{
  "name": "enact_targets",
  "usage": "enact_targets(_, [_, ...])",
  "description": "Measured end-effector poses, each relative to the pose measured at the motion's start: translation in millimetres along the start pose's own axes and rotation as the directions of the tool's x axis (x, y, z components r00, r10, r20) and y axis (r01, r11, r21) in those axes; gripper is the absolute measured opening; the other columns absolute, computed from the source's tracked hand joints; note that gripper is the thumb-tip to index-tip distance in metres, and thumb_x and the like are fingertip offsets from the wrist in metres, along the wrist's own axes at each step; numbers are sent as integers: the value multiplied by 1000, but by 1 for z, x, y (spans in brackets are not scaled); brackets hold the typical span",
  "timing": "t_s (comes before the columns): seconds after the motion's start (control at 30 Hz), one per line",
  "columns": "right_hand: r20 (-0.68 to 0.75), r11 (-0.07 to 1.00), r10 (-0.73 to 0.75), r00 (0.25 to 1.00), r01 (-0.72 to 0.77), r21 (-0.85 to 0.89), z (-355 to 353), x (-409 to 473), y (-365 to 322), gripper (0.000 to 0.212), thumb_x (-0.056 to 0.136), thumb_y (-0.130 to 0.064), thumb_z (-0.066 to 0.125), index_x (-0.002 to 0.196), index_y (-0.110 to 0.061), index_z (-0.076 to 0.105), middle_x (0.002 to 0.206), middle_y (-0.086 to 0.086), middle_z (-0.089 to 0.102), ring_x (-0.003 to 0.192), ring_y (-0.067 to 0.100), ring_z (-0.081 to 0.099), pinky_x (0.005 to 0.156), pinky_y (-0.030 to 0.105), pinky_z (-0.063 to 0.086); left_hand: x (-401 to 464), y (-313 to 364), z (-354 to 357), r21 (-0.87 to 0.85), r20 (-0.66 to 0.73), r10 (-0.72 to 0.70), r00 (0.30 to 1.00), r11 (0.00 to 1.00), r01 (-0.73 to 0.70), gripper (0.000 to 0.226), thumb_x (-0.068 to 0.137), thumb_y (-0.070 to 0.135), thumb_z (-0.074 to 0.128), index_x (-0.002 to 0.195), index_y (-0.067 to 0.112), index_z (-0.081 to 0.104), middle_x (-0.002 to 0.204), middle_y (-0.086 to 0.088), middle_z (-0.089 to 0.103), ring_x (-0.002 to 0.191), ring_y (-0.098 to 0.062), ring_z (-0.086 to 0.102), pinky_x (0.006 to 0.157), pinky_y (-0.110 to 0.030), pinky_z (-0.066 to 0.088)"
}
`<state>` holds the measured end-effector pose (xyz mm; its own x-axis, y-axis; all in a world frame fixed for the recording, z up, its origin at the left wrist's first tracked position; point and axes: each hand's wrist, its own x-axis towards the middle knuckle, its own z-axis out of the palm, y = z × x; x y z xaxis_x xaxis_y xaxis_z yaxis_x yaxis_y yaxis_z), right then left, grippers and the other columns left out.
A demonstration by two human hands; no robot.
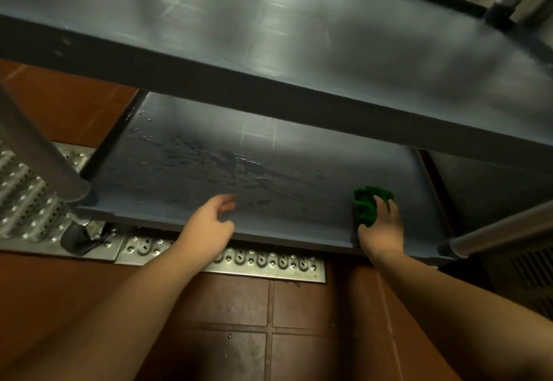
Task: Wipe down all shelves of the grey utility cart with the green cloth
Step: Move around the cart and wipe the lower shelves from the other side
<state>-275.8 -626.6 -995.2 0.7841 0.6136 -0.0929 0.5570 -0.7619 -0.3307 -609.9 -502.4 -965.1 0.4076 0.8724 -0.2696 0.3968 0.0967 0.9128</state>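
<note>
Right hand (381,228): we grip the green cloth (369,205) on the lower shelf (185,177) (wet streaks).
Left hand (209,222): open, seemingly hovering at the shelf's front edge.

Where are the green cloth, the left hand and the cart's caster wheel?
green cloth (366,205), head view, on its bunched middle.
left hand (209,225), head view, on the back of the hand.
caster wheel (76,238), head view, on the dark wheel.

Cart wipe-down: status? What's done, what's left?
Done, apparently: the upper shelf shows only faint streaks, no droplets. In hand: right hand presses the green cloth on the lower shelf, at its right front. Left hand hovers empty. Left: wet smears and droplets across that shelf's middle and left.
</note>
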Motion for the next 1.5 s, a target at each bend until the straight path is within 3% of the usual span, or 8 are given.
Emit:
enact_targets(0.13, [-13, 1000, 4, 1000, -4, -2, 3, 2, -1, 74, 86, -20, 63, 151, -28, 28, 161, 1, 16, 140, 35, 32, 113, 43, 35, 2, -16, -6, 140, -2, 18, 1000, 990, -18, 63, 85, -3, 46, 140, 27, 43, 142, 9, 49, 74, 2, 57, 63, -7, 45])
enact_targets(0.2, [-25, 1000, 4, 1000, -4, -10, 5, 1, -2, 74, 86, -21, 63, 151, -27, 29, 161, 1, 16, 140, 35, 32, 112, 43, 35, -2, -23, -10, 332, -13, 36, 999, 943, -29, 65, 84, 1, 46, 142, 30, 41, 146, 7, 44, 106, -10, 60, 88, -19, 47])
enact_targets(0.3, [-35, 1000, 17, 999, -18, -13, 5, 2, -4, 73, 85, -20, 63, 150, -28, 30, 161, 1, 18, 140, 34, 33, 112, 43, 36, -3, -45, -20, 704, 19, 255, 967, 683, -194, 58, 87, 14, 52, 143, 26, 43, 149, 0, 44, 144, -21, 28, 119, -35, 16])
enact_targets(0.47, [-60, 999, 36, 998, -36, 3, 5, 0, -9, 74, 82, -17, 62, 148, -29, 33, 158, 0, 23, 137, 33, 38, 110, 45, 40, 5, -72, -59, 781, -26, 270, 963, 606, -148, 45, 87, 39, 64, 131, 31, 59, 140, 0, 55, 138, -25, 38, 115, -42, 26])
enact_targets(0.73, [-112, 994, 65, 992, -54, 99, 20, -26, -43, 71, 81, -14, 60, 147, -29, 38, 158, -2, 27, 140, 26, 37, 107, 43, 42, 13, -93, -74, 703, -114, 379, 918, 684, -195, 26, 77, 17, 78, 103, 22, 77, 115, -6, 71, 110, -26, 62, 100, -33, 39])
enact_targets(1.07, [-61, 994, -8, 998, 14, 105, 65, -80, -138, 74, 81, -19, 59, 150, -28, 34, 160, 2, 21, 135, 33, 39, 109, 42, 41, 9, -105, -81, 662, -167, 481, 861, 701, -264, 23, 74, 10, 81, 96, 17, 79, 107, -7, 74, 100, -24, 68, 93, -34, 46])
enact_targets(1.23, [-10, 986, -131, 991, 131, 102, 89, -113, -201, 78, 80, -18, 60, 152, -26, 32, 162, 4, 19, 137, 32, 36, 113, 39, 36, 16, -115, -83, 629, -204, 500, 842, 726, -279, 20, 70, 12, 84, 89, 16, 80, 98, -5, 76, 88, -24, 68, 87, -23, 41])
enact_targets(1.5, [-22, 955, -295, 955, 295, -19, 111, -137, -239, 80, 80, -23, 64, 152, -28, 30, 160, 3, 21, 134, 30, 38, 112, 38, 36, 20, -118, -80, 615, -234, 588, 774, 706, -351, 21, 77, 26, 61, 83, 18, 80, 90, -3, 76, 77, -21, 67, 81, -21, 42])
